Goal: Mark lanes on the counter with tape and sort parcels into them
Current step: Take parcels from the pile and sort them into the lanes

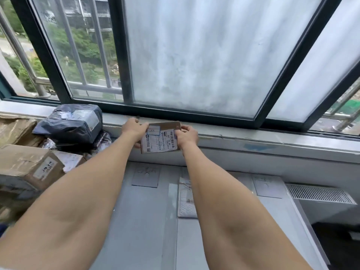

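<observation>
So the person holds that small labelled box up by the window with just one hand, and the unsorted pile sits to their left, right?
Not quite: both hands hold it. In the head view the left hand grips the box on one side and the right hand on the other, up by the window. The pile is indeed on their left.

Frosted sliding window [194, 55], white vent grille [319, 193] at right.

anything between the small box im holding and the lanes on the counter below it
Nothing visible blocks it. The small box, held by the left hand and right hand, sits above the counter; one white mailer already lies in the middle lane.
</observation>
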Available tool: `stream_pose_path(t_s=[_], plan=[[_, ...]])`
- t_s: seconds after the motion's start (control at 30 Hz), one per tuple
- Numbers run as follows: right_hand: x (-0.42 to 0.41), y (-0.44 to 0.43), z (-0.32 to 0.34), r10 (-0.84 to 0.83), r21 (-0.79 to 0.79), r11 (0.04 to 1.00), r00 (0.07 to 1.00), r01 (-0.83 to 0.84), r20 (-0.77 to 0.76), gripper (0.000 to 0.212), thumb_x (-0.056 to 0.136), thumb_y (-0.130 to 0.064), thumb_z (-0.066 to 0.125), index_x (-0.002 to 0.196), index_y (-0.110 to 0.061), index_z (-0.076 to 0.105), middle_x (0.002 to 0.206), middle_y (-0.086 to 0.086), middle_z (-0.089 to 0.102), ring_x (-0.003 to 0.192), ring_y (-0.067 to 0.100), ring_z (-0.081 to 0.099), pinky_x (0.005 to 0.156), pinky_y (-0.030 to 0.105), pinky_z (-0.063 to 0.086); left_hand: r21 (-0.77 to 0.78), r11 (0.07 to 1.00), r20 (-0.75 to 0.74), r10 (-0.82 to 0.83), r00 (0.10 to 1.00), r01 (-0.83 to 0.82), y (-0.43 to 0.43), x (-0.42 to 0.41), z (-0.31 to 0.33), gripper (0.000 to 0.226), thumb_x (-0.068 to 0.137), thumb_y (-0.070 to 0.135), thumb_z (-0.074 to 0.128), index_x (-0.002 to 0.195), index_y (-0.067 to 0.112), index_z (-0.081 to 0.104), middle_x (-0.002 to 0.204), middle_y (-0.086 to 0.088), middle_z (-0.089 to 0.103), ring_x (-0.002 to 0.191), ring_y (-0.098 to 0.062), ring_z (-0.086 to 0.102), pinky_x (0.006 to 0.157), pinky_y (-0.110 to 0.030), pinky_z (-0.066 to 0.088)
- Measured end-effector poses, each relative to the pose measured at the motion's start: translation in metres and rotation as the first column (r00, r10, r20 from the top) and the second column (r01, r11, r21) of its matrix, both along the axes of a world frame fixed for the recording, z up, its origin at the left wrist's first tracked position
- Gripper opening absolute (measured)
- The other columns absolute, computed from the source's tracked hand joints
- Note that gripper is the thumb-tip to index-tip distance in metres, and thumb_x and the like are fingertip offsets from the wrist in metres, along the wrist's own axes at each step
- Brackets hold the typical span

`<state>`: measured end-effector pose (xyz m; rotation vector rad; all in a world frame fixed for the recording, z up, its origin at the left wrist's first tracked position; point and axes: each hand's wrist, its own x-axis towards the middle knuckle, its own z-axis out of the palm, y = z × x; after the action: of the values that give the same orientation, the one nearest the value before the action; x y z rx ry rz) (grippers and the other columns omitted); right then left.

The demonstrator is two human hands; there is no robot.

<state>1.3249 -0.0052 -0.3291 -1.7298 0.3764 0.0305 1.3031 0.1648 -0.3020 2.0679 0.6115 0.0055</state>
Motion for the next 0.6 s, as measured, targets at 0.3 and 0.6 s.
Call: stream_pose_path(t_s=[0.3,0.6], plan=[[-0.015,-0.112,-0.009,-0.122,-0.198,0.973,0.993,0.119,-0.003,0.033,0.092,-0.014,0.06,0.123,-0.024,0.065,0.119,-0.001,0.069,0.09,0.016,0.062,0.069,0.022,0.051,0.029,0.972,-0.101,-0.229,0.968,0.233,-0.115,0.017,-0.024,0.046,0.09,0.037,0.065,0.128,0.015,0.055,0.118,-0.009,0.061,0.08,-0.028,0.068,0.055,-0.039,0.061],[-0.012,-0.189,-0.035,-0.247,-0.178,0.956,0.967,0.232,-0.068,0.039,0.091,-0.013,0.059,0.128,-0.021,0.062,0.125,0.003,0.065,0.106,0.023,0.064,0.093,0.037,0.054,-0.076,0.961,-0.132,-0.274,0.953,0.266,-0.19,0.038,-0.036,0.018,0.09,0.018,0.068,0.093,0.005,0.056,0.103,-0.017,0.065,0.08,-0.032,0.07,0.052,-0.036,0.058]])
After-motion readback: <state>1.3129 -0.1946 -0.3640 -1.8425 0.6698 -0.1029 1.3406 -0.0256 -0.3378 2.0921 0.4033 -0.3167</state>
